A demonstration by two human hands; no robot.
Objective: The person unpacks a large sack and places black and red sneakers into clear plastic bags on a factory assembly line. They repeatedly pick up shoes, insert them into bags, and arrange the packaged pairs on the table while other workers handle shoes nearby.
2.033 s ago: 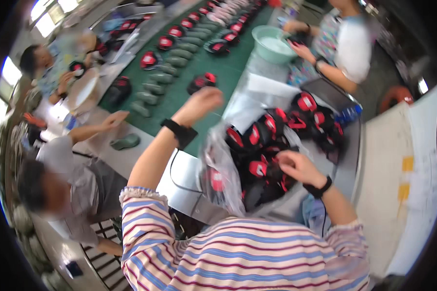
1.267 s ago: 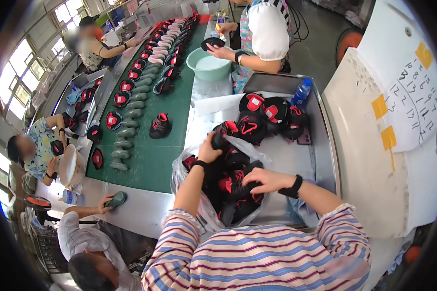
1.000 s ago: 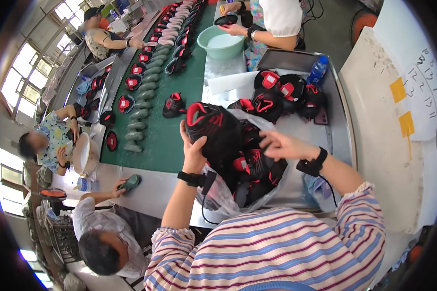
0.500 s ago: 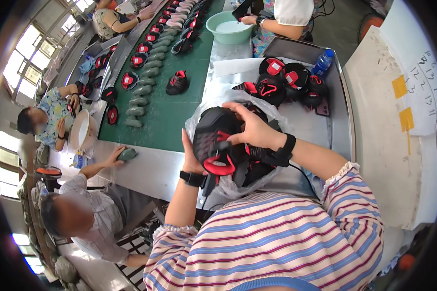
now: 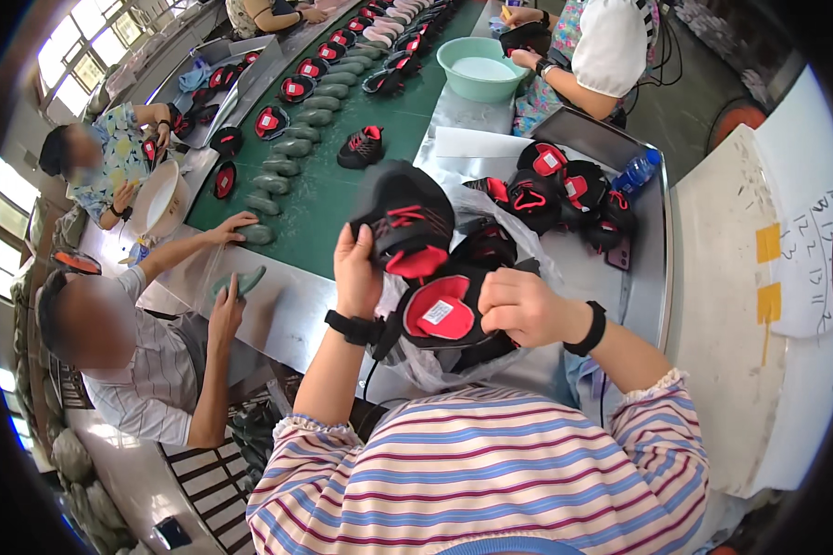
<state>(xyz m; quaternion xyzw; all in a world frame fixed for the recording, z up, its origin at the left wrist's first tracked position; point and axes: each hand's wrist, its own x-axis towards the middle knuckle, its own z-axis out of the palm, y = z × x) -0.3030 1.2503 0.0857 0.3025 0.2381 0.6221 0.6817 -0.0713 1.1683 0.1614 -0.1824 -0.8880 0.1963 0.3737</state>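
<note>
My left hand [image 5: 357,277] is closed on the edge of a black shoe upper [image 5: 407,217] with red trim, raised above the pile and a little blurred. Below it, another black shoe upper [image 5: 435,310] shows its red lining and a white label. My right hand [image 5: 532,310] is at that upper's right edge, fingers curled together; what they pinch, if anything, is hidden. More black uppers lie under and behind it in a clear plastic bag [image 5: 416,365].
Black-and-red uppers [image 5: 532,199] and a blue bottle [image 5: 637,173] lie in the metal tray [image 5: 665,277]. Left is a green conveyor belt [image 5: 329,199] with green shoe lasts [image 5: 292,148] and a lone shoe [image 5: 361,148]. A co-worker [image 5: 139,361] handles lasts; another sits by a green basin [image 5: 481,83].
My left hand has lifted one upper up and away from the bag. My right hand has come off it, moving down and right to the labelled upper. The co-worker at left now holds up a last.
</note>
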